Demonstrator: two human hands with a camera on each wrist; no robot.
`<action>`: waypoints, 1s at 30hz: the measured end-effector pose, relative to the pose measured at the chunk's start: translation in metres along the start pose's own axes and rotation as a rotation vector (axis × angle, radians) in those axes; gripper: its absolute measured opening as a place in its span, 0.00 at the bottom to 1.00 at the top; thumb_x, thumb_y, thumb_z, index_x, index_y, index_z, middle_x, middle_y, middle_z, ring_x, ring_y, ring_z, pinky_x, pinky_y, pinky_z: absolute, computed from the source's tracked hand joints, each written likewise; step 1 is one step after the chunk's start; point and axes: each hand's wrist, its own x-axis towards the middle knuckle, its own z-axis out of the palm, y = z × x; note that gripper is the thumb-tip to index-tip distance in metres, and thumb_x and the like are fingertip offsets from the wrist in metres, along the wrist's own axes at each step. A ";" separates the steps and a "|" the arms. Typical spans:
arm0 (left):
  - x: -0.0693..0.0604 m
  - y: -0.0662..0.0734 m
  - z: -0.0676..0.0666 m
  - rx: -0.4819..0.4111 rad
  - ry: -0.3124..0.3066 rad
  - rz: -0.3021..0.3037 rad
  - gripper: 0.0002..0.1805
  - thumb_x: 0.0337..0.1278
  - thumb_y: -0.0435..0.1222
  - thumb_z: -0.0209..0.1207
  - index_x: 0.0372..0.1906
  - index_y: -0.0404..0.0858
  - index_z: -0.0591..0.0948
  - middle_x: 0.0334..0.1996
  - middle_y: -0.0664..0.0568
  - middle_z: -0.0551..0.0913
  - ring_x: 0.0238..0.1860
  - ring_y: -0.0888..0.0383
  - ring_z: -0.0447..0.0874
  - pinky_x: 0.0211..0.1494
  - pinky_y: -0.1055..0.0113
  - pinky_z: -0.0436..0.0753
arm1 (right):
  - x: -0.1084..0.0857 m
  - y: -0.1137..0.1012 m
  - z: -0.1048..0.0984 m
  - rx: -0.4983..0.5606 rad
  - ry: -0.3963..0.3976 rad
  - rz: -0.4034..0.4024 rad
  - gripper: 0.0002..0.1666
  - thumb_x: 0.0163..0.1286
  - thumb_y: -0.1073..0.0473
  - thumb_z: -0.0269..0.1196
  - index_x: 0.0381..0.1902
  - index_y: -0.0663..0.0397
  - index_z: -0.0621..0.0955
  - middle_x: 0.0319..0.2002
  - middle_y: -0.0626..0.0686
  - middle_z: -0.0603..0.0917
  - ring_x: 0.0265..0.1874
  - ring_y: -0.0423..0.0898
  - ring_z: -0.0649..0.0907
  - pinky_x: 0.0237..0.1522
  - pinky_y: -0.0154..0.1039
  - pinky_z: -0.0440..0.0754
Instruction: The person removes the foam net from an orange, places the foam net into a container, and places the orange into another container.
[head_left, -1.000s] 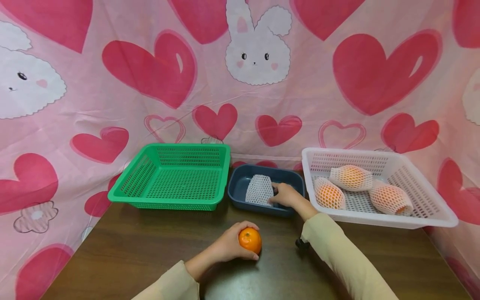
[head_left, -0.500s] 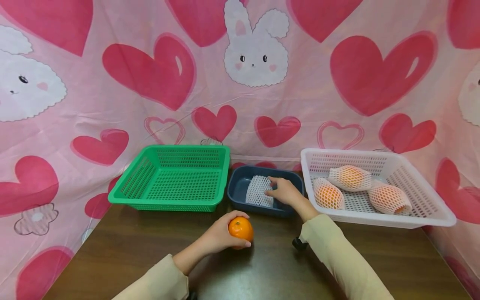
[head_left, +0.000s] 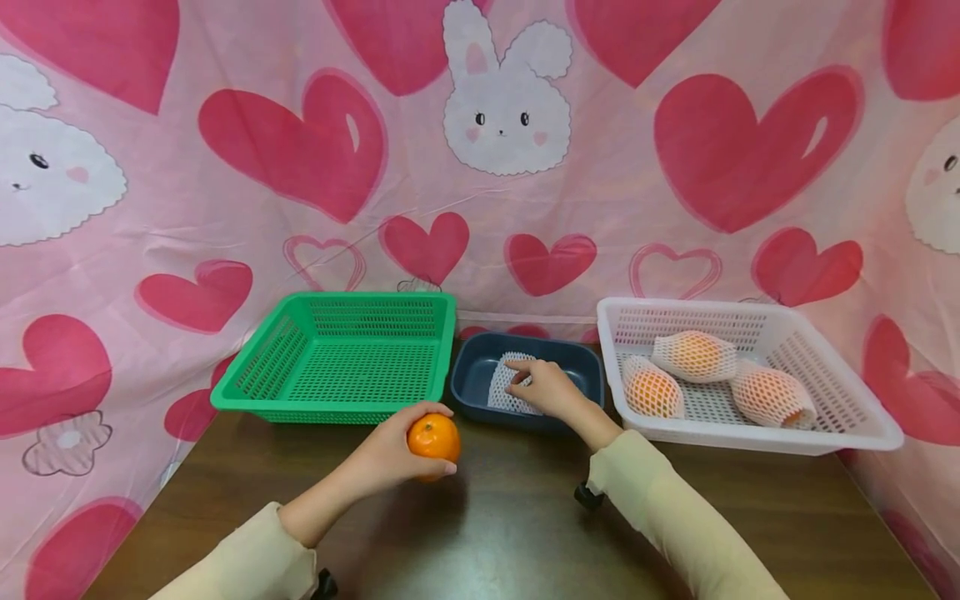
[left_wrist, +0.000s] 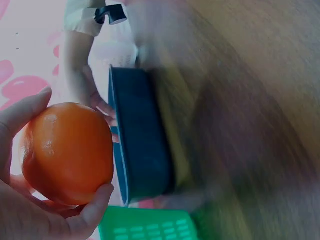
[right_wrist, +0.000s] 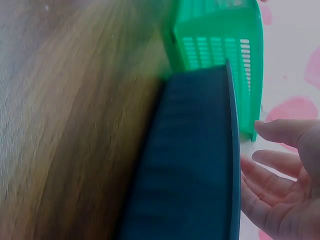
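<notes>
Evidently, the step in hand was carrying 1 bare orange (head_left: 433, 435), which the left hand (head_left: 396, 446) gripped above the table (head_left: 510, 517), beside the near right corner of the green basket (head_left: 360, 367). The right hand (head_left: 545, 387), fingers loosely spread, held nothing visible over the net (head_left: 502, 387) in the tub (head_left: 470, 367); contact was unclear. Probably, the next move called for a steady left grip and enough lift to clear nearby rims. No brand, label or writing was readable.

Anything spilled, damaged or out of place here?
Nothing plainly wrong: no visible spill or damage. The left hand holds a bare orange fruit, unlike the three netted fruits in the white basket; a loose foam net lies in the blue tray.
</notes>
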 end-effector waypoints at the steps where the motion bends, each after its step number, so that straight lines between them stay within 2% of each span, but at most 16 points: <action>1: -0.001 0.001 -0.003 0.007 0.008 -0.004 0.32 0.48 0.37 0.78 0.60 0.39 0.78 0.51 0.45 0.79 0.45 0.48 0.78 0.44 0.59 0.83 | 0.000 -0.002 0.001 0.010 -0.004 -0.010 0.28 0.71 0.61 0.67 0.67 0.65 0.78 0.42 0.57 0.88 0.29 0.45 0.82 0.31 0.37 0.81; 6: -0.009 0.007 -0.021 0.051 0.040 -0.006 0.34 0.47 0.39 0.78 0.61 0.40 0.78 0.53 0.45 0.79 0.45 0.49 0.78 0.42 0.60 0.83 | 0.003 -0.010 0.009 0.093 -0.013 -0.042 0.27 0.71 0.62 0.66 0.66 0.64 0.79 0.42 0.57 0.88 0.32 0.46 0.83 0.31 0.36 0.82; 9: -0.010 0.012 -0.036 0.071 0.067 0.023 0.34 0.49 0.39 0.77 0.62 0.39 0.77 0.53 0.44 0.78 0.45 0.48 0.78 0.42 0.60 0.83 | 0.006 -0.014 0.015 0.206 -0.030 -0.053 0.26 0.71 0.64 0.66 0.65 0.67 0.78 0.42 0.58 0.88 0.31 0.49 0.85 0.32 0.37 0.85; 13: -0.009 0.017 -0.060 0.072 0.100 0.049 0.33 0.54 0.40 0.75 0.64 0.39 0.75 0.52 0.42 0.78 0.46 0.46 0.78 0.42 0.59 0.84 | 0.013 -0.019 0.026 0.359 -0.057 -0.039 0.27 0.72 0.65 0.65 0.65 0.72 0.76 0.42 0.61 0.87 0.34 0.52 0.88 0.38 0.41 0.88; 18: -0.008 0.020 -0.083 0.088 0.153 0.022 0.33 0.57 0.40 0.72 0.66 0.39 0.73 0.54 0.39 0.77 0.47 0.44 0.77 0.42 0.59 0.84 | 0.016 -0.029 0.037 0.387 -0.005 -0.005 0.27 0.73 0.63 0.66 0.66 0.68 0.77 0.48 0.60 0.87 0.40 0.51 0.88 0.39 0.40 0.86; 20: -0.008 0.019 -0.091 0.089 0.177 0.003 0.33 0.59 0.40 0.72 0.67 0.39 0.72 0.57 0.38 0.75 0.48 0.43 0.77 0.43 0.59 0.84 | 0.016 -0.035 0.040 0.436 -0.005 0.006 0.28 0.73 0.63 0.65 0.68 0.67 0.75 0.50 0.61 0.87 0.42 0.53 0.88 0.41 0.40 0.87; 24: -0.006 0.016 -0.102 0.075 0.215 -0.033 0.35 0.61 0.40 0.71 0.69 0.38 0.70 0.60 0.36 0.72 0.52 0.40 0.75 0.44 0.59 0.84 | 0.017 -0.045 0.047 0.649 -0.072 0.058 0.36 0.75 0.65 0.62 0.76 0.68 0.64 0.54 0.65 0.84 0.48 0.62 0.87 0.49 0.45 0.86; 27: -0.004 0.012 -0.109 0.072 0.234 -0.058 0.37 0.62 0.41 0.70 0.72 0.37 0.68 0.61 0.35 0.71 0.54 0.39 0.74 0.44 0.60 0.84 | 0.017 -0.051 0.054 0.800 -0.111 0.114 0.41 0.77 0.64 0.61 0.80 0.66 0.56 0.58 0.66 0.81 0.52 0.64 0.84 0.51 0.46 0.85; 30: 0.000 0.007 -0.115 0.070 0.248 -0.075 0.38 0.63 0.41 0.69 0.73 0.36 0.66 0.62 0.34 0.71 0.55 0.38 0.73 0.43 0.60 0.84 | 0.018 -0.056 0.062 0.927 -0.111 0.162 0.43 0.77 0.66 0.59 0.81 0.64 0.52 0.60 0.67 0.78 0.46 0.57 0.87 0.49 0.45 0.86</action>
